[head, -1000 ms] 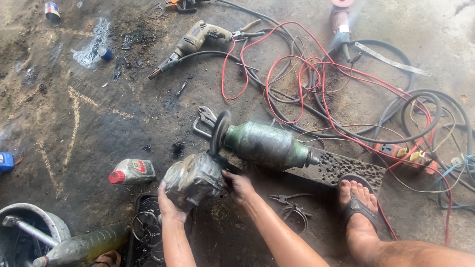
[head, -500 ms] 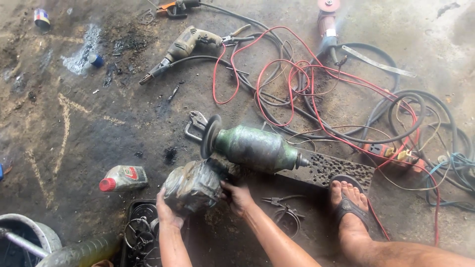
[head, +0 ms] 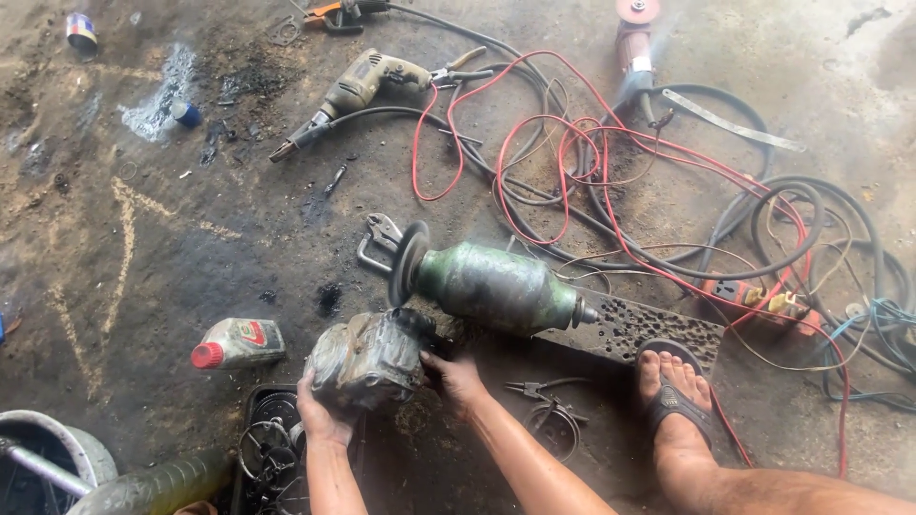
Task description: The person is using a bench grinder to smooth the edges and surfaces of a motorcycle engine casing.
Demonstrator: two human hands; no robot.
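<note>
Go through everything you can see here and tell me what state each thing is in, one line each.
Left hand: gripping the grey housing from below.
Right hand: on the housing's right side.
Green armature: lying on its side, out of the housing.
Oil bottle: lying down, red cap on.
Drill: lying on the floor, corded.
Pliers: lying beside the right hand.
Red wire: tangled in loose loops.
</note>
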